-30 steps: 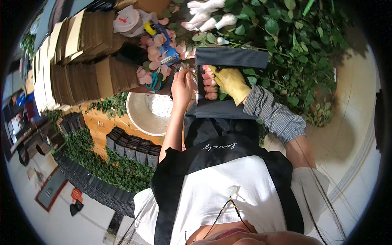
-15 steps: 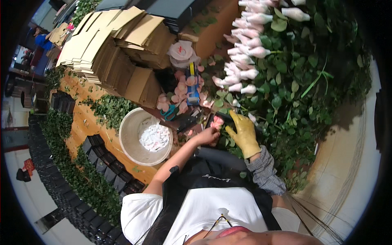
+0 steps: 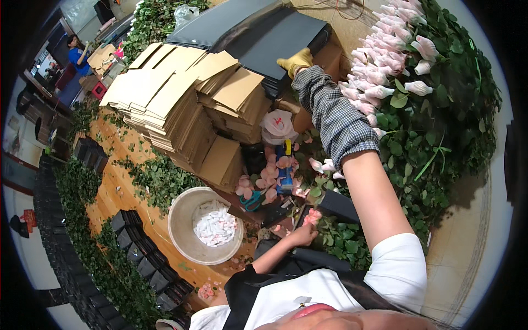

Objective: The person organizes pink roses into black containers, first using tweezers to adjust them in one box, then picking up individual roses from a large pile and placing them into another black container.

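My left hand (image 3: 302, 234) is closed at a small bunch of pink roses (image 3: 312, 216), its fingers curled just below the blooms. What the fingers cover underneath is hidden. A black box-like piece (image 3: 339, 205) lies beside the roses, over green leaves. My right hand (image 3: 297, 61), in a yellow glove with a checked sleeve, is stretched far forward to the edge of a stack of dark grey sheets (image 3: 286, 38). Its thumb and fingers look apart, and nothing shows between them.
Many roses in pale net sleeves (image 3: 379, 71) lie on leafy stems at the right. Stacked cardboard (image 3: 181, 104) stands at the left. A white bucket (image 3: 181, 245) holds white pieces. Teal scissors (image 3: 251, 202) and a blue tool (image 3: 285, 177) lie among petals. A distant person (image 3: 78, 58) wears blue.
My gloved right hand has moved from beside the pink roses up and forward to the dark sheets. My left hand stays by the roses. The view has shifted.
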Available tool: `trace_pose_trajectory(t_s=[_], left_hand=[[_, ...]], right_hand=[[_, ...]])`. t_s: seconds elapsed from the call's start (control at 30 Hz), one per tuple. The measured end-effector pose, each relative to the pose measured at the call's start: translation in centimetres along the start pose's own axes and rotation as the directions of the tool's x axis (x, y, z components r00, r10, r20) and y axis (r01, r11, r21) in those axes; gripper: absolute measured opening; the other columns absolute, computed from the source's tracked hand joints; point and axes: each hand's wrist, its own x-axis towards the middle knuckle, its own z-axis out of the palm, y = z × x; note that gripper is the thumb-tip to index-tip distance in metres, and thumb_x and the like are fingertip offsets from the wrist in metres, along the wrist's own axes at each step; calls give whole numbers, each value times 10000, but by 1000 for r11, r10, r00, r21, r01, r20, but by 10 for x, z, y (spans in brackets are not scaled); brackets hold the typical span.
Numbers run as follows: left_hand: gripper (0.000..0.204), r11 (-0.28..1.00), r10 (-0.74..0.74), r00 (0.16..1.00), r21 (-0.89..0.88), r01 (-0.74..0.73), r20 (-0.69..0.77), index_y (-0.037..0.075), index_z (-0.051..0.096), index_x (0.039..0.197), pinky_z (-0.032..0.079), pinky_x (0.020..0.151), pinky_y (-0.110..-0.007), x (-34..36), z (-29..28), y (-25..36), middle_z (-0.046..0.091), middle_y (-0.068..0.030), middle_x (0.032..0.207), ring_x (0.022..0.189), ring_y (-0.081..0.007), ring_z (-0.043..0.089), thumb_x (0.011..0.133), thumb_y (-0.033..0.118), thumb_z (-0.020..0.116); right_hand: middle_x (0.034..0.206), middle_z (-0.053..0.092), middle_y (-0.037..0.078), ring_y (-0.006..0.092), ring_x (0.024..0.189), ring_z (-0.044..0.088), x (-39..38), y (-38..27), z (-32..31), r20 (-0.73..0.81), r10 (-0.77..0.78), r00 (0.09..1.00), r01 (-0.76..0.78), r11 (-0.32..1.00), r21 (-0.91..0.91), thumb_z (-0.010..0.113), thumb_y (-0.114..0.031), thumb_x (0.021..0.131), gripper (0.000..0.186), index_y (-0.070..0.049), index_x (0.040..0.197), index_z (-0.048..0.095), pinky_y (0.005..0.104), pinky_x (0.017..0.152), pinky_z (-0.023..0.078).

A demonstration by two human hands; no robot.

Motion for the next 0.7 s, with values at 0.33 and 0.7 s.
trace_pose_trajectory(t_s=[0.33,0.7], left_hand=[[507,997,-3,994,77,-6,107,-55,541,1127,496,887,-489,7,5,16,654,-312,1055,1033,-460,631,923,399,639],[533,984,-3,927,-162,69,376,-50,535,1158,487,659,-281,4,-28,19,637,-78,887,793,-95,586,966,435,648]], right_hand=[[1092,709,177,366,1048,663,20,40,-100,-411,-324,852,255,943,-216,605,-409,892,439,-87,1183,668,465,885,513],[706,584,65,169,597,519,-300,158,-263,-520,-248,817,324,944,58,712,-193,914,186,-24,898,637,305,556,432]])
